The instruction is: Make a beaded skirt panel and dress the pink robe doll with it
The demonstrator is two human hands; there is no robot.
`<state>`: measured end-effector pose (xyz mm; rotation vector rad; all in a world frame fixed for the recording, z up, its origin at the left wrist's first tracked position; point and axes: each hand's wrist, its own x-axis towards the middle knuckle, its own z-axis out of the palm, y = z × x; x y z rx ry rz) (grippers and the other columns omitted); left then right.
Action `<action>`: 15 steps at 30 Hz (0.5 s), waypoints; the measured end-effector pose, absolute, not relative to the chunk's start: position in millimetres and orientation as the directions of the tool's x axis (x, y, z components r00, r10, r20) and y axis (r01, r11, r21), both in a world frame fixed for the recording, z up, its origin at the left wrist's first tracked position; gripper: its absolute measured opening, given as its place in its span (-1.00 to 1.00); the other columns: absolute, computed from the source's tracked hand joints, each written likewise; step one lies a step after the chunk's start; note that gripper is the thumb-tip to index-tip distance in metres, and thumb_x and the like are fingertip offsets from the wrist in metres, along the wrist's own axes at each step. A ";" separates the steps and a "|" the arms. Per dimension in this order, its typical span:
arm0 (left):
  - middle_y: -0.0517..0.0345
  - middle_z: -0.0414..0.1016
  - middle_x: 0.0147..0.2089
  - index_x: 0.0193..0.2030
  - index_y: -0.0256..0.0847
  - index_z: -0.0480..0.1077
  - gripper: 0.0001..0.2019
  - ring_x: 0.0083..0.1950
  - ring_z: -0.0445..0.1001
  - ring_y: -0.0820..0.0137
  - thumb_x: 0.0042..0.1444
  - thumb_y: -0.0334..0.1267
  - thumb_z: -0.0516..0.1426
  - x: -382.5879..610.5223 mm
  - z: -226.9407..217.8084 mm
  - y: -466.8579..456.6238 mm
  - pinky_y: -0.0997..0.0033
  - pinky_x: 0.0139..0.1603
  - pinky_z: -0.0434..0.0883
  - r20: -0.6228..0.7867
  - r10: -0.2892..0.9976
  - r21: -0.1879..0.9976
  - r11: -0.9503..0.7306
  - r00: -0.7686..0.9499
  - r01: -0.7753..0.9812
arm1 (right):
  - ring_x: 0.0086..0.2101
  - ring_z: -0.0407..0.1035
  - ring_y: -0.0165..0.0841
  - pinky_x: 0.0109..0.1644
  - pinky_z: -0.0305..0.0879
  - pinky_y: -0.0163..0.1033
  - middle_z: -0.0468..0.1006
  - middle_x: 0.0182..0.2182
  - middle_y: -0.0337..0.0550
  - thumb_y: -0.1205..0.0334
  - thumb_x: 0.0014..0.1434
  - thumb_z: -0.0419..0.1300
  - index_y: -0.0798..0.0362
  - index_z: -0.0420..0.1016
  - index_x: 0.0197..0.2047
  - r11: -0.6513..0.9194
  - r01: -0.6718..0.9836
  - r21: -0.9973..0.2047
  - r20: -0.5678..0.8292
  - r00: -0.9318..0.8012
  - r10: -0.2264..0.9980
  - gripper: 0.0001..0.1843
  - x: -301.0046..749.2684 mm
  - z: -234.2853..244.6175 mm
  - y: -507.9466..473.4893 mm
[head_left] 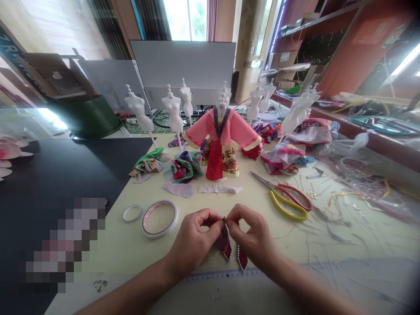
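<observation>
My left hand (197, 234) and my right hand (252, 229) meet low in the middle, both pinching a dark red ribbon (225, 247) with pointed ends edged in small white beads. One pointed end hangs beneath my left fingers; the other end (242, 258) shows below my right hand. My fingers hide the top of the ribbon. Behind them stands a small mannequin in a pink and red robe (215, 159) with wide sleeves. Two pale fabric strips, one of them a long strip (219, 189), lie flat between the robe and my hands.
Scissors (288, 199) with red and yellow handles lie to the right. At left are a large tape roll (160, 218) and a smaller ring (131, 213). White mannequins (173, 109) and bundled fabric (186, 167) stand behind. A clear ruler (226, 275) lies near the front, thread scraps to the right.
</observation>
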<state>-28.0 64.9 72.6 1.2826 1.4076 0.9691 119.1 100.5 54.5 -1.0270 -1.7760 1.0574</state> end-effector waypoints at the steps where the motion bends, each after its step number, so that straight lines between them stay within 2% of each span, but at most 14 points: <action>1: 0.14 0.51 -0.48 -0.39 -0.26 0.40 -0.83 -0.42 0.49 0.37 0.10 -0.20 0.13 -28.2 71.8 65.9 0.40 -0.33 0.41 -0.180 0.983 0.971 0.173 0.025 0.167 | -0.59 0.32 -0.46 -0.61 0.22 -0.39 0.36 -0.61 -0.29 0.32 0.05 0.10 0.03 0.29 -0.55 0.250 0.208 -0.946 0.165 -0.352 0.921 -0.84 119.4 54.5 101.4; 4: 0.14 0.51 -0.48 -0.36 -0.29 0.41 -0.81 -0.44 0.49 0.39 0.08 -0.18 0.15 -28.6 69.4 67.8 0.41 -0.34 0.41 -0.246 0.969 0.969 0.245 0.038 0.023 | -0.63 0.33 -0.46 -0.68 0.19 -0.43 0.39 -0.63 -0.28 0.24 0.08 0.10 0.05 0.31 -0.52 0.098 0.123 -0.988 0.043 -0.389 0.920 -0.83 120.2 52.0 104.2; 9: 0.21 0.47 -0.50 -0.37 -0.31 0.41 -0.83 -0.48 0.41 0.52 0.04 -0.21 0.19 -28.3 68.8 69.3 0.53 -0.39 0.36 -0.317 0.947 0.935 0.321 0.050 -0.149 | -0.61 0.35 -0.47 -0.65 0.24 -0.43 0.43 -0.61 -0.28 0.19 0.07 0.15 0.07 0.34 -0.51 -0.023 0.036 -0.999 -0.035 -0.398 0.917 -0.82 120.1 46.3 107.0; 12: 0.23 0.45 -0.50 -0.38 -0.31 0.41 -0.83 -0.48 0.39 0.53 0.02 -0.21 0.21 -28.4 69.3 70.3 0.54 -0.39 0.35 -0.324 0.945 0.929 0.328 0.051 -0.174 | -0.63 0.35 -0.45 -0.69 0.21 -0.42 0.43 -0.63 -0.28 0.14 0.08 0.15 0.06 0.35 -0.49 -0.056 0.030 -0.998 -0.063 -0.405 0.912 -0.80 119.7 46.2 106.7; 15: 0.22 0.45 -0.49 -0.38 -0.31 0.42 -0.82 -0.47 0.38 0.53 0.02 -0.20 0.20 -28.4 69.6 70.6 0.54 -0.39 0.35 -0.305 0.952 0.942 0.307 0.037 -0.136 | -0.62 0.35 -0.45 -0.67 0.23 -0.41 0.45 -0.60 -0.26 0.14 0.09 0.14 0.06 0.36 -0.49 -0.022 0.070 -0.997 -0.047 -0.381 0.923 -0.80 119.6 49.9 105.1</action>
